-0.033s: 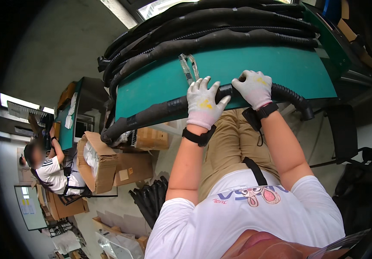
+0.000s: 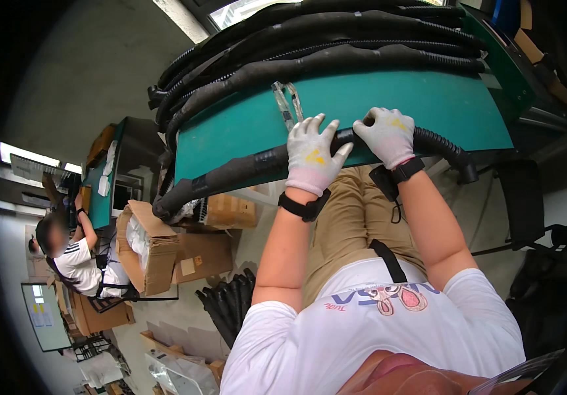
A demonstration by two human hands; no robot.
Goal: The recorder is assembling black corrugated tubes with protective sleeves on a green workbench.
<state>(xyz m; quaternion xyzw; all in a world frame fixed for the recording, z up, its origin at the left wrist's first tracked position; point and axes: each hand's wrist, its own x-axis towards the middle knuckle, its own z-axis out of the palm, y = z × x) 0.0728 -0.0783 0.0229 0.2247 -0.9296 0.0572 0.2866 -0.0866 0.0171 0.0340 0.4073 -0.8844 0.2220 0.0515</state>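
Observation:
A black corrugated hose (image 2: pixel 237 172), partly wrapped in dark sleeve or tape, lies across the near edge of the green tabletop (image 2: pixel 231 131). My left hand (image 2: pixel 313 155), in a white glove, rests over the hose with fingers spread and thumb apart. Just to its right, my gloved right hand (image 2: pixel 389 135) has its fingers curled around the same hose. Beyond that hand, a bare ribbed end bends down past the table edge. Behind my left hand lies a two-armed tool (image 2: pixel 285 105) resembling pliers, its lower end partly covered by the fingers.
Several more black hoses (image 2: pixel 336 58) are laid along the table's far side. Cardboard boxes (image 2: pixel 148 247) stand below at left, near a bundle of black tubes (image 2: pixel 231 299). A person (image 2: pixel 79 257) sits at another bench on the far left. A black chair (image 2: pixel 520 197) is at right.
My left hand has shifted very slightly to the right over the hose. The right hand stays in place.

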